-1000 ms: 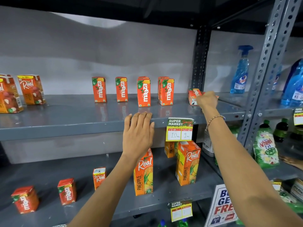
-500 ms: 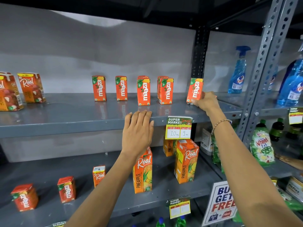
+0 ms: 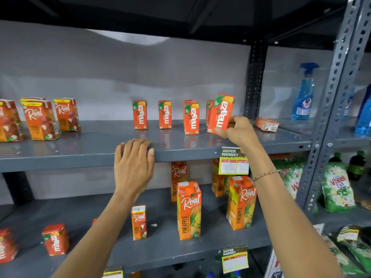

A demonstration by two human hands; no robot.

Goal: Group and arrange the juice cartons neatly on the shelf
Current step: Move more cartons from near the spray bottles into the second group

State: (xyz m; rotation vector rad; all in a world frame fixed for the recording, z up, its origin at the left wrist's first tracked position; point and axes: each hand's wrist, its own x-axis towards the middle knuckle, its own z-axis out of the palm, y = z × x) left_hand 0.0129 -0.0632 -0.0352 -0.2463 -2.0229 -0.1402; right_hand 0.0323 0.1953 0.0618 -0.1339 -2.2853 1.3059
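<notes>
My right hand (image 3: 236, 131) grips a small orange Maaza carton (image 3: 220, 113), tilted, just above the upper shelf (image 3: 80, 155) beside the row of upright Maaza cartons (image 3: 165, 114). Another small carton (image 3: 266, 123) lies flat to the right of my hand. My left hand (image 3: 133, 163) rests palm-down on the shelf's front edge, holding nothing. Real litchi cartons (image 3: 40, 119) stand at the upper shelf's left. On the lower shelf stand tall Real pineapple cartons (image 3: 188, 209), a small Real carton (image 3: 139, 221) and Maaza cartons (image 3: 55, 238) at the left.
A perforated grey upright (image 3: 329, 109) divides this bay from the right one, which holds blue spray bottles (image 3: 304, 93) and green Wheel detergent packs (image 3: 337, 189). Price tags (image 3: 233, 160) hang from the shelf edges. The shelf above hangs low and dark.
My right hand picked up a carton that lay flat at the right end, stood it up, and has carried it left toward the Maaza row. The left hand stayed on the shelf edge.
</notes>
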